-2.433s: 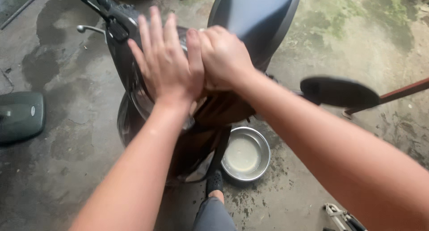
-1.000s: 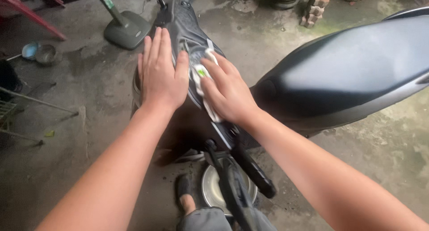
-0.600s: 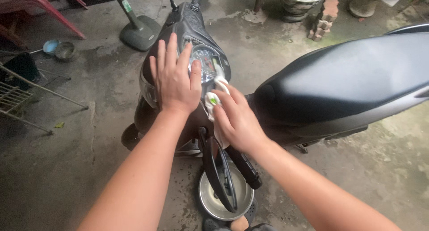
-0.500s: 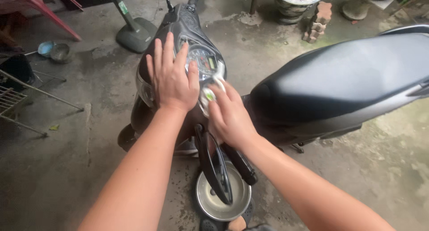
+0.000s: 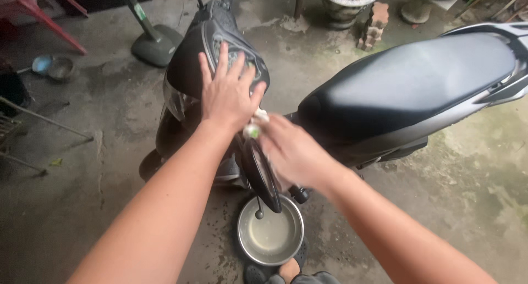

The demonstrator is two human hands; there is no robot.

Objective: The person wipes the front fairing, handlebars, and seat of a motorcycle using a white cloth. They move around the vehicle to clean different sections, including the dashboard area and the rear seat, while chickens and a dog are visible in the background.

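Black scooter (image 5: 220, 58), hands (image 5: 228, 94) flat, cloth (image 5: 254, 124) gripped

Left hand (image 5: 228, 97) lies flat, fingers (image 5: 223, 58) spread; right hand (image 5: 291, 152) is blurred, curled, just beside it.

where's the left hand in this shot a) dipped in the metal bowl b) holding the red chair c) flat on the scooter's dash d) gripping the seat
c: the left hand lies open, fingers spread, on the scooter's dash, well above the metal bowl on the ground and apart from the seat.

Wet, stained concrete floor (image 5: 82, 152); red plastic chair (image 5: 33, 9).
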